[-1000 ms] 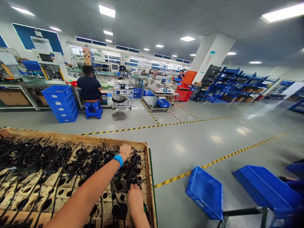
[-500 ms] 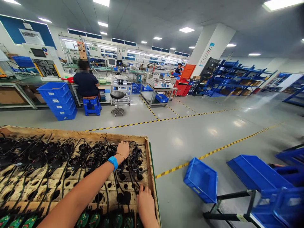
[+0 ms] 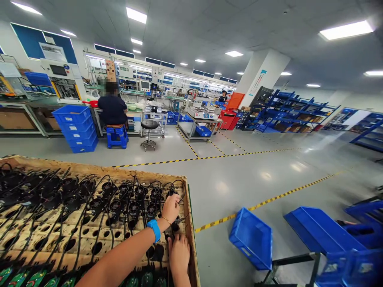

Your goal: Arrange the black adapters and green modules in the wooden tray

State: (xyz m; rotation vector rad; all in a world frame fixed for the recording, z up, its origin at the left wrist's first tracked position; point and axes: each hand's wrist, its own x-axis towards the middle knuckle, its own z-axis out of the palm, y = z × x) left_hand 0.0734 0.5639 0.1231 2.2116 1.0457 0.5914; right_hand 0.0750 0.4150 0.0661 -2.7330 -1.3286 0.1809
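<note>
A wooden tray (image 3: 89, 172) with round holes lies in front of me, full of small black fans (image 3: 133, 207) with black cables. My left hand (image 3: 170, 208), with a blue wristband on the wrist, is closed round a black cable near the tray's right edge. My right hand (image 3: 178, 249) rests just below it, fingers curled down onto a black part by the same edge. What the right fingers grip is hidden. Green circuit boards (image 3: 18, 276) line the tray's near edge.
Two empty blue bins (image 3: 253, 238) (image 3: 318, 231) sit tilted on a black frame to my right. A person in dark clothes sits on a blue stool (image 3: 117, 136) with their back to me, next to stacked blue crates (image 3: 76, 127). Yellow-black tape (image 3: 269, 201) marks the grey floor.
My left hand has moved from the tray's far edge back and right toward its right side, now gripping a cable. My right hand stays near the tray's right edge.
</note>
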